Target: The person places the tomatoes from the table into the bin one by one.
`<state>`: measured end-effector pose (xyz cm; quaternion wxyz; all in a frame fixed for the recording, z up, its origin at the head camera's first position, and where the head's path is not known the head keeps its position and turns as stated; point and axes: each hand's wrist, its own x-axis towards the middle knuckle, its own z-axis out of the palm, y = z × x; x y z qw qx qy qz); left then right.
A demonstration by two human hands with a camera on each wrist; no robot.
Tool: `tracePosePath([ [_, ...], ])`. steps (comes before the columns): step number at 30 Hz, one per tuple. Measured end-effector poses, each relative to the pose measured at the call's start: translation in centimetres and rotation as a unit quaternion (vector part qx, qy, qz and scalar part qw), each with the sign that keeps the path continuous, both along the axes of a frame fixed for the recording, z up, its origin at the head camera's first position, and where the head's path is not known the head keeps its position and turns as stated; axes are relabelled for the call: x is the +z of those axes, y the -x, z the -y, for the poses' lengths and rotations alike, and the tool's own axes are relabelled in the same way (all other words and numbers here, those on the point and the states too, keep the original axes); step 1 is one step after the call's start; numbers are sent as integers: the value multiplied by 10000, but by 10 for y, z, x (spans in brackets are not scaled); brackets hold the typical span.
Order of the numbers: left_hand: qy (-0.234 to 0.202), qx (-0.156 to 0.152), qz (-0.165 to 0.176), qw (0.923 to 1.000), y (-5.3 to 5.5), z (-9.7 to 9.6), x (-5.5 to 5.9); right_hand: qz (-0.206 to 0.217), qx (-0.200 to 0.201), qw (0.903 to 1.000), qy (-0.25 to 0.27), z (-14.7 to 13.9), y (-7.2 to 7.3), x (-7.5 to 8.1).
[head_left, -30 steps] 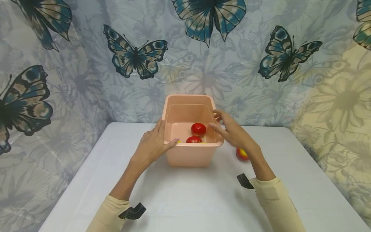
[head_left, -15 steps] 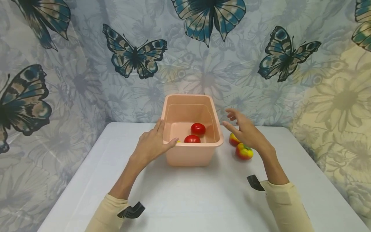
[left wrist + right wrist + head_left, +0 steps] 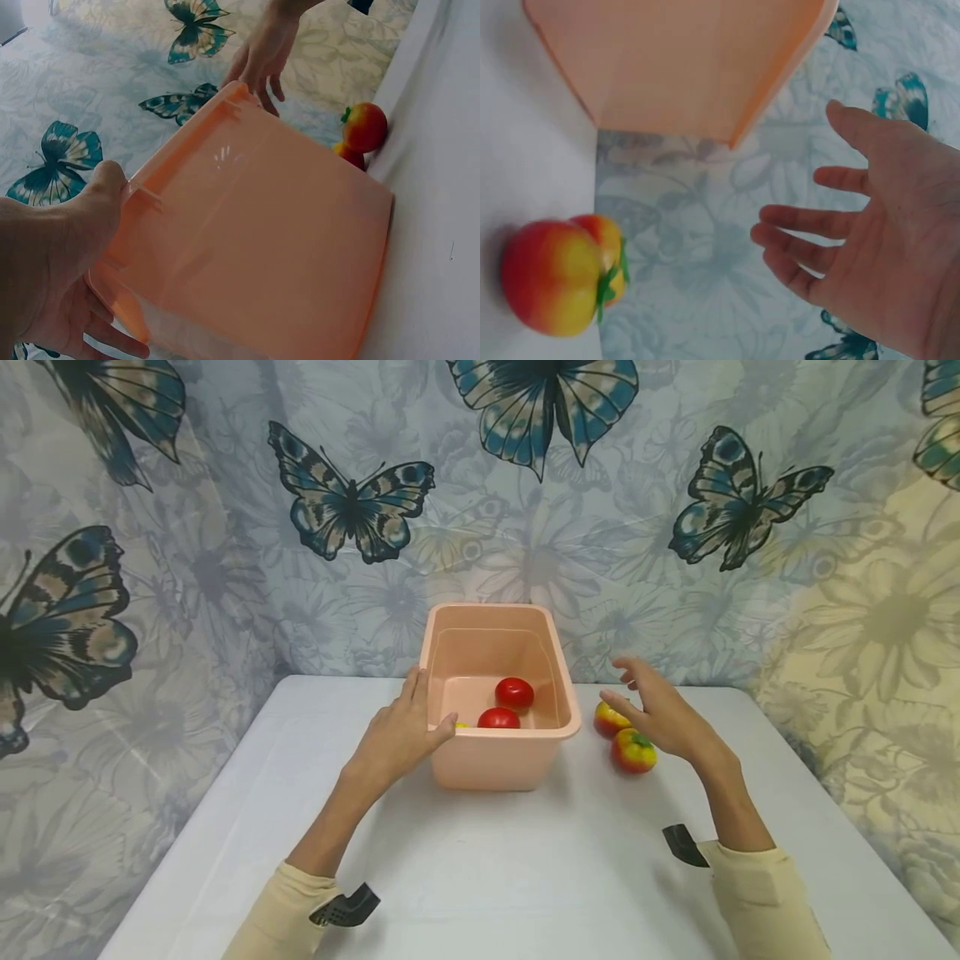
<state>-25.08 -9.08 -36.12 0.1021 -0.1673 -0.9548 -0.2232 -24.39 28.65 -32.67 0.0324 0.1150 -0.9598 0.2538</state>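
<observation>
A peach-coloured plastic bin (image 3: pixel 491 760) stands on the table. My left hand (image 3: pixel 397 735) rests at its near left corner, thumb across the front rim and fairly straight fingers along the left side. Inside lie two glossy red round fruits (image 3: pixel 514 693), with a sliver of yellow showing by the front wall. My right hand (image 3: pixel 667 710) hovers with nothing in it, fingers loosely bent, above and right of two red-and-yellow round fruits with green leafy tops. The nearer fruit (image 3: pixel 633 752) shows whole; the farther fruit (image 3: pixel 611 718) is partly hidden. In the right wrist view that palm (image 3: pixel 907 240) faces the bin.
A white cover lies over the table (image 3: pixel 480 868). Close behind its far edge rises a backdrop (image 3: pixel 360 610) printed with flowers and butterflies, which also runs along both sides. Black straps (image 3: pixel 345 906) show at the sleeves.
My right hand has drawn back from the bin's right rim, moving right and bringing both table fruits into sight. The nearer red fruit in the bin has shifted slightly left. My left hand stays put.
</observation>
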Motion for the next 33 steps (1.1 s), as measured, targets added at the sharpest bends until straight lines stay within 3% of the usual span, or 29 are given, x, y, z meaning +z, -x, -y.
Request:
tracePosePath([
  [19, -11, -10, 94, 10000, -1, -1, 2, 866, -362, 9906, -990, -39, -4, -33],
  [28, -137, -71, 119, 9998, -1, 0, 0, 1797, -448, 9732, -1361, -50, 2, -56],
  [33, -114, -34, 139, 9998, -2, 0, 1, 2125, -566, 9631, -1551, -51, 4, -61],
])
